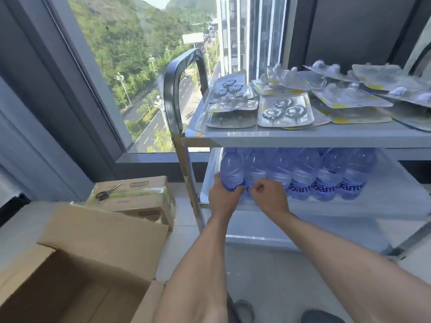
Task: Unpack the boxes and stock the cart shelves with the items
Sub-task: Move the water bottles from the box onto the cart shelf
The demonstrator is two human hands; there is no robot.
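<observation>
A shrink-wrapped pack of blue water bottles [300, 173] stands on the middle shelf [349, 206] of a steel cart. My left hand [222, 197] wraps around the leftmost bottle at the pack's near left corner. Beside it, my right hand [265, 194] has its fingers curled and pinches the plastic wrap. The top shelf [303, 136] holds several blister packs of hooks [284, 110]. An open cardboard box [77, 271] sits at lower left, and no contents show inside it.
A closed, taped box [140, 199] with black scissors [106, 193] on top stands on the floor left of the cart. The cart's curved handle [177, 89] rises at its left end. A large window is behind. My feet are at the bottom edge.
</observation>
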